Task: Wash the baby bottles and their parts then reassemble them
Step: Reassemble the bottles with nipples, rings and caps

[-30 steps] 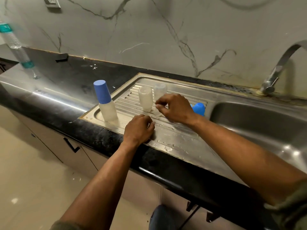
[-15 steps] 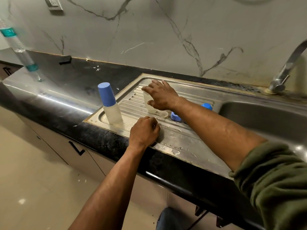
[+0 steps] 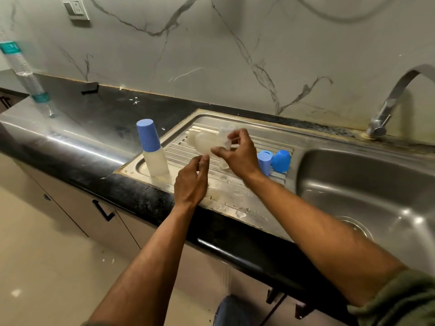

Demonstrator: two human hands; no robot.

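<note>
The draining board (image 3: 235,196) is set in the worktop (image 3: 82,149), left of the sink basin (image 3: 364,184). A capped bottle (image 3: 154,151) stands upright at the board's left edge. 2 caps (image 3: 273,161) sit side by side at its right end, beside the basin. Between them, both hands are raised over the ribs: the right hand (image 3: 237,154) holds an uncapped bottle (image 3: 207,143) tilted, and the left hand (image 3: 191,182) is just in front. The tap (image 3: 386,114) stands behind the basin. A water bottle (image 3: 26,74) stands far left on the worktop.

Bare forearms; olive-green sleeve (image 3: 400,300) pushed up right arm.

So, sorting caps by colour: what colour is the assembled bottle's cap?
Blue cap, clearest in the head view.
</note>
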